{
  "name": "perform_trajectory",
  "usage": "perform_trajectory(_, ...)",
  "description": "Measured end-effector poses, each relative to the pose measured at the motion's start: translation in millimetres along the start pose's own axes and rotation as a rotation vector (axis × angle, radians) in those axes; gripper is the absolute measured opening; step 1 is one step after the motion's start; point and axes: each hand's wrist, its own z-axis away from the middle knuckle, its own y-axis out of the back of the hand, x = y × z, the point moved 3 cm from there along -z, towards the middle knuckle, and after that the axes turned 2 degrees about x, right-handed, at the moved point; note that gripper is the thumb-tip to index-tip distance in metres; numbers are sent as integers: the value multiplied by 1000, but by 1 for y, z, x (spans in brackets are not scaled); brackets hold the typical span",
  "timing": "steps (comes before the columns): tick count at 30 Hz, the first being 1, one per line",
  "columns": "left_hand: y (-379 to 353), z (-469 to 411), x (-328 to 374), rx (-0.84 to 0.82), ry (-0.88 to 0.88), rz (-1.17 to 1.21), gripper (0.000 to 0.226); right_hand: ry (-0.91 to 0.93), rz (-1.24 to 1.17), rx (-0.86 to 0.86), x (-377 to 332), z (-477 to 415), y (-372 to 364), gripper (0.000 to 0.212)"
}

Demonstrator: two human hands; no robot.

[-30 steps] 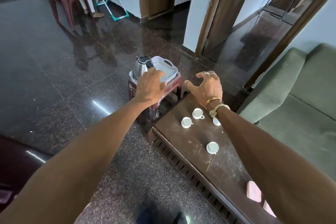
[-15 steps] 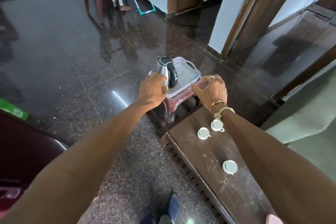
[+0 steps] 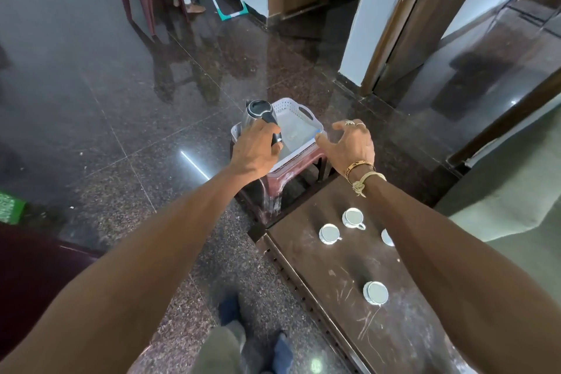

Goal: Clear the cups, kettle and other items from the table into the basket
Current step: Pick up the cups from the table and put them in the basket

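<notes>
Right hand (image 3: 349, 146) lifted off basket (image 3: 306, 118), grip released; left hand (image 3: 255, 152) grasping kettle (image 3: 256, 114).

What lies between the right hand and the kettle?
In the head view, only the basket's bare white floor lies between the right hand and the kettle.

One cup (image 3: 386, 237) half hidden behind right forearm; kettle (image 3: 254, 116) base masked by left hand (image 3: 254, 152); table (image 3: 349, 297) cropped at btm edge.

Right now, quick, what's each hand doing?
Left hand: closed on the kettle handle, over the basket.
Right hand: open, fingers spread, holding nothing, beside the basket's edge.
</notes>
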Motion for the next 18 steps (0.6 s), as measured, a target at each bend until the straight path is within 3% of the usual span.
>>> perform_trajectory(3, -16, -14, -5, -38, 1, -1, 34, -41, -4, 0, 8, -7, -12, 54)
perform_trajectory(8, -54, -40, -17, -154, -32, 57, 38, -141, 18, -14, 27, -17, -38, 33)
perform_trajectory(13, -92, -71, -27, -273, -79, 102, 40, -246, 57, -49, 45, -31, -64, 54)
perform_trajectory(18, -132, -90, -33, -408, -142, 107, 38, -389, 75, -23, 74, -28, -81, 55)
